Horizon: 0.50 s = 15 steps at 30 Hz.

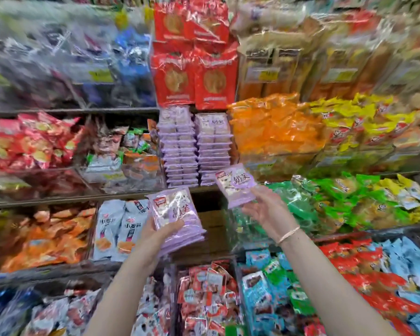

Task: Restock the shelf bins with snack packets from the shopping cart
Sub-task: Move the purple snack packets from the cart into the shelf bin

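1. The left hand (152, 238), at the lower centre of the frame, grips a stack of purple packets (180, 221); its thumb lies across the front of the top packet and its fingers (164, 247) curl under the stack
2. The stack is tilted with its printed face towards the camera, and it is held in front of the shelf just right of some white and blue packets (118, 229)
3. The right hand (264, 210), just right of centre, has its fingers clenched on the lower edge of a single purple packet (235, 185), with the palm turned towards the camera
4. This single packet is also tilted, up near the foot of the shelf bin (194, 146), and it does not touch the stack in the left hand
5. The shelf bin, at the centre of the frame, holds matching purple packets laid flat in two piles side by side
6. Red packets (194, 71) stand on the shelf above that bin, orange packets (274, 127) fill the space to its right, and green packets (330, 202) lie lower right
7. A pale bracelet (287, 235) circles the right wrist
8. The outer parts of the frame are blurred, so the labels there cannot be read
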Each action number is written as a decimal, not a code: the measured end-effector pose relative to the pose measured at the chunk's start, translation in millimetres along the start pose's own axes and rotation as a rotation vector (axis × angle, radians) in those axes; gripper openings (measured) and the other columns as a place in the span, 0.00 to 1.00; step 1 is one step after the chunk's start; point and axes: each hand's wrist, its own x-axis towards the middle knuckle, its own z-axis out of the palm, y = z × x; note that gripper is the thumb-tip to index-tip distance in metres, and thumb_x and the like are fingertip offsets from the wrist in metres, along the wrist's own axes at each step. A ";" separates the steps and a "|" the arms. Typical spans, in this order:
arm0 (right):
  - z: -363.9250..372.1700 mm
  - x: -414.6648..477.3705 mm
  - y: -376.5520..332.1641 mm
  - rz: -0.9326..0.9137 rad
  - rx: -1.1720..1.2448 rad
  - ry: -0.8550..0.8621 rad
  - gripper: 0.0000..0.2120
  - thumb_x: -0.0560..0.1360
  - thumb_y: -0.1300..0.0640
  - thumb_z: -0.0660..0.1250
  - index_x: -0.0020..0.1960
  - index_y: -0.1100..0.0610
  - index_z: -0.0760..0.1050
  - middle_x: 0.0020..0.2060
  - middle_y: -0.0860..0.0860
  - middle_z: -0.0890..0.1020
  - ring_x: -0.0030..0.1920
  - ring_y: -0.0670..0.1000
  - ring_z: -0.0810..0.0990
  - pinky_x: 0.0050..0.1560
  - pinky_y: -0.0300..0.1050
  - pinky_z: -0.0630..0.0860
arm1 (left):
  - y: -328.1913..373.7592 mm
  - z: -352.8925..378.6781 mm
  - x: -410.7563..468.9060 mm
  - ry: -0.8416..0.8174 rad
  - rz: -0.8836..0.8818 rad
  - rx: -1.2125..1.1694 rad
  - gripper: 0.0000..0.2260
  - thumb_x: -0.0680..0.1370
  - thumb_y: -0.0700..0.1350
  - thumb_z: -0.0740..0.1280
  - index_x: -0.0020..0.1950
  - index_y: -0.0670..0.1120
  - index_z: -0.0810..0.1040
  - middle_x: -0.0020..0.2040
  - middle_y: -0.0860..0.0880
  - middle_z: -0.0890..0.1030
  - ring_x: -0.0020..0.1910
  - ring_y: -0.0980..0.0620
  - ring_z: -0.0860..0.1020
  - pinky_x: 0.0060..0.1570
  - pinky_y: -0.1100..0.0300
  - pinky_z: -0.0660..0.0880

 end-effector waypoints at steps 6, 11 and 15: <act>53.2 65.2 -52.9 -0.150 -0.085 -0.019 0.18 0.75 0.61 0.67 0.62 0.61 0.66 0.44 0.56 0.79 0.29 0.45 0.79 0.26 0.36 0.74 | 38.5 5.6 35.8 -0.051 0.105 -0.076 0.22 0.65 0.43 0.74 0.58 0.51 0.76 0.49 0.51 0.86 0.44 0.54 0.84 0.34 0.64 0.79; 103.0 113.5 -85.5 -0.297 -0.143 0.005 0.20 0.76 0.62 0.66 0.65 0.60 0.64 0.42 0.54 0.80 0.30 0.46 0.79 0.34 0.38 0.78 | 64.1 6.3 51.5 -0.050 0.132 -0.065 0.26 0.64 0.43 0.74 0.62 0.48 0.76 0.52 0.48 0.85 0.49 0.50 0.84 0.43 0.58 0.80; 120.7 145.3 -85.9 -0.321 -0.331 0.088 0.13 0.76 0.61 0.65 0.59 0.60 0.66 0.46 0.58 0.78 0.27 0.44 0.77 0.33 0.38 0.78 | 76.2 6.4 64.4 -0.065 0.122 -0.036 0.34 0.58 0.43 0.79 0.62 0.49 0.75 0.55 0.47 0.84 0.53 0.48 0.82 0.54 0.50 0.77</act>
